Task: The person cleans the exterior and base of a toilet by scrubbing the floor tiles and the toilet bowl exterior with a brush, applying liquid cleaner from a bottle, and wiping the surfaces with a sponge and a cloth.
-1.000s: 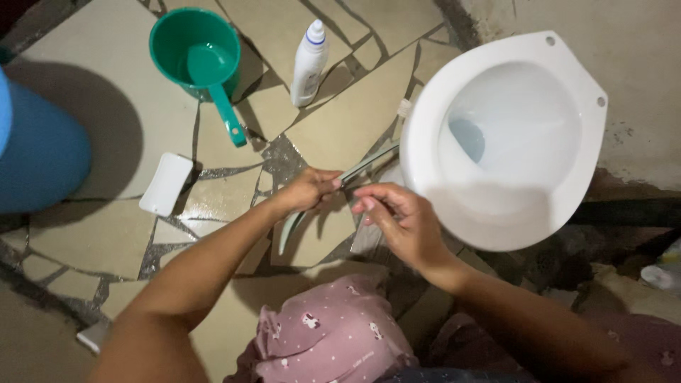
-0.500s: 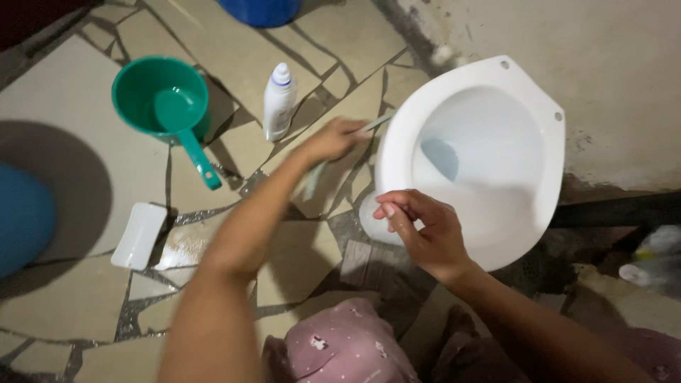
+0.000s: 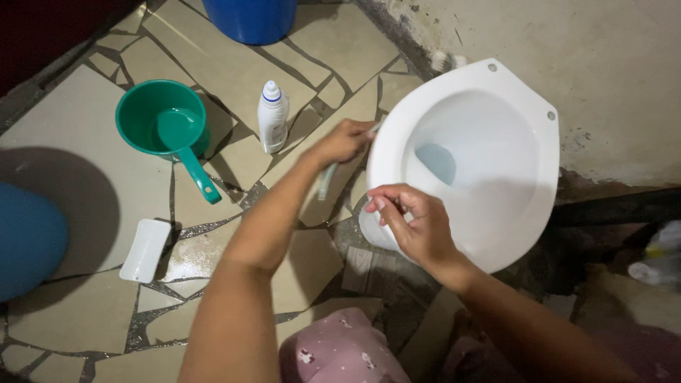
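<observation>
The floor (image 3: 92,177) consists of irregular beige stone pieces set in dark grout and carries every loose item. The white toilet bowl (image 3: 539,177) stands at the right against a rough grey wall (image 3: 610,64); its rim is bare, with two small holes at the far edge, and a little water lies in the bottom. A blue bucket (image 3: 250,18) stands at the top edge of the view, and a blue rounded container (image 3: 28,241) sits at the left edge, casting a wide shadow. A green dipper (image 3: 162,128) rests on the floor left of centre, its handle pointing toward the viewer. A white bottle (image 3: 272,117) with a blue band below its cap stands upright between the dipper and the bowl; its label cannot be read. A flat white rectangular lid or tray (image 3: 145,250) lies near the left forearm. The left hand (image 3: 344,142) is clamped around a pale greenish brush handle (image 3: 328,181), which sits at the outer left side of the bowl rim; the handle's lower end projects below the fist, and the head end is hidden by the fingers and the rim. The right hand (image 3: 411,223) hovers just over the near rim with fingers curled inward and fingertips pinched together; whether they grip anything cannot be determined. Pink patterned clothing (image 3: 333,351) fills the lower centre.
</observation>
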